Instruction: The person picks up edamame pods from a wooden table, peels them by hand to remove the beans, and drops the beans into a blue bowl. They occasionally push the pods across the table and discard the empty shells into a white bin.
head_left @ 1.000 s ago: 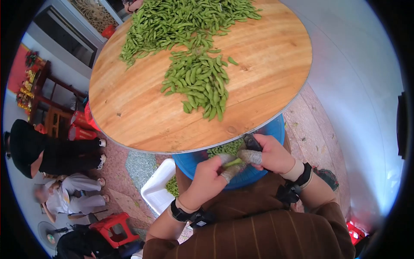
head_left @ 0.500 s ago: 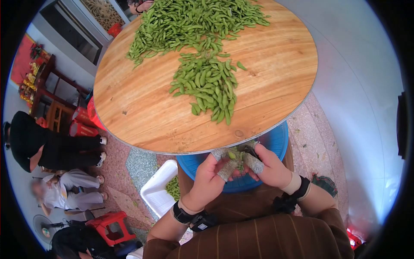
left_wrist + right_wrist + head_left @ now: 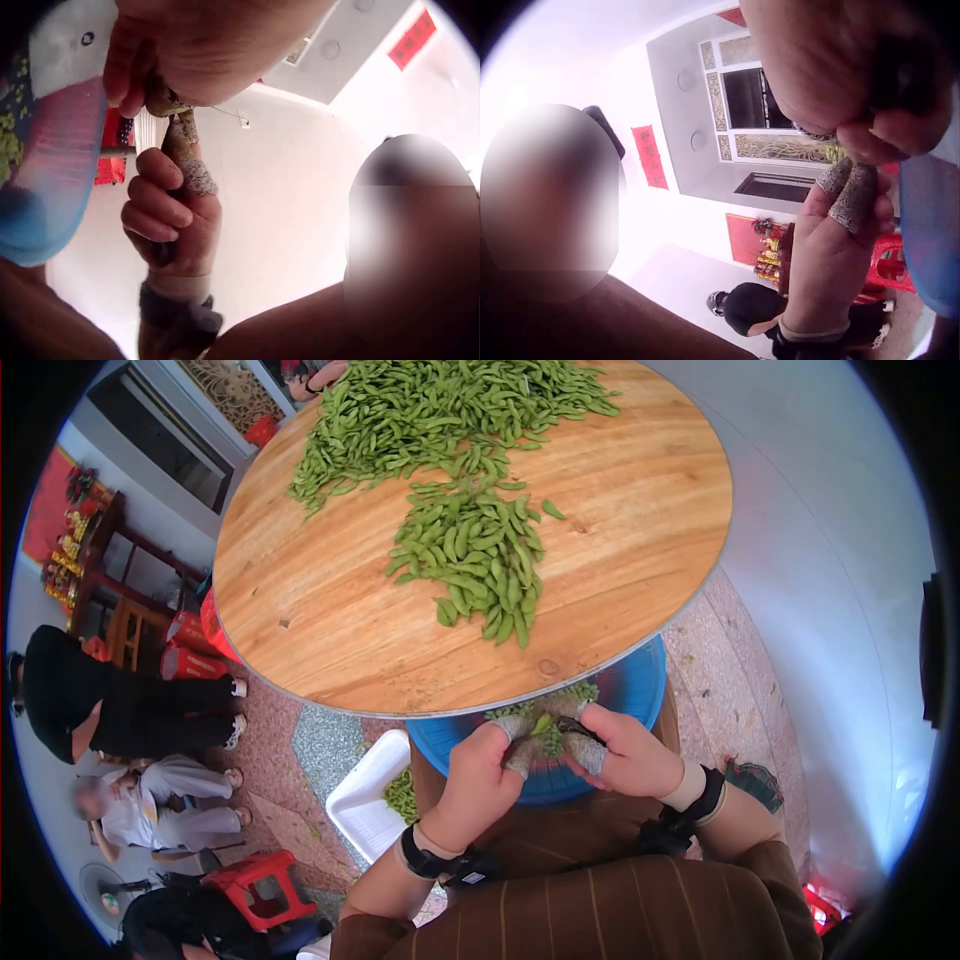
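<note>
Over the blue basin (image 3: 650, 675), my left hand (image 3: 475, 775) pinches a green bean pod (image 3: 543, 725) between a thumb and finger in grey cloth sleeves. Opposite it, my right hand (image 3: 640, 755) grips a small black-handled tool (image 3: 580, 730), its tip end right at the pod; I cannot tell the tool's kind. In the left wrist view the right hand's fingers (image 3: 157, 202) curl round the tool. Fingertips of both hands meet closely in the right wrist view, where the left hand's grey finger sleeves (image 3: 851, 199) show. Shelled green beans (image 3: 580, 693) lie in the basin.
A round wooden table (image 3: 620, 550) stands just beyond the hands, bearing a small pod heap (image 3: 465, 555) and a larger pod pile (image 3: 430, 420). Left of the basin is a white tub (image 3: 360, 800) with green beans. A red stool (image 3: 260, 890) and two people are farther left.
The black tool, raised beside the pod a second ago, is now lower and turned in toward it. Both hands shift slightly and stay close together over the basin. The heaps on the table look the same.
</note>
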